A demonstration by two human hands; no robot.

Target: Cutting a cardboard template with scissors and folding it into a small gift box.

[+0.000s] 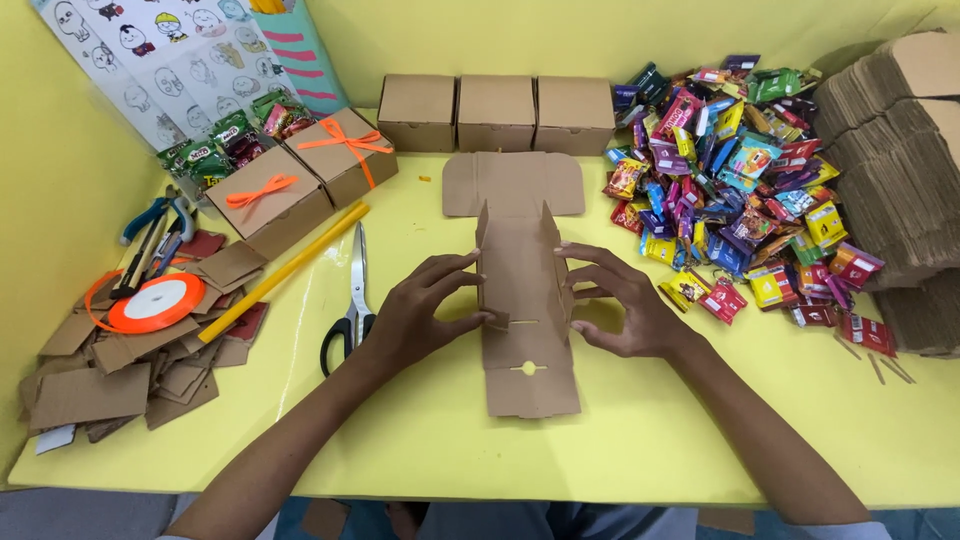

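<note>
Left hand (415, 318) and right hand (625, 300), each grip closed on a raised side wall of the half-folded cardboard box blank (525, 300) between them; beyond the grips, three finished boxes (497, 110) stand on the yellow counter (440, 430), lid flap unfolded.

**Matt board, glossy wrappers**

Between the fingers (462, 268) of both hands stands a cardboard box blank (524, 300), matt brown and slightly rough. Right of the fingers, sweet wrappers (735, 190) shine glossy; left, metal scissors (357, 280) gleam on the smooth yellow table (430, 430).
</note>
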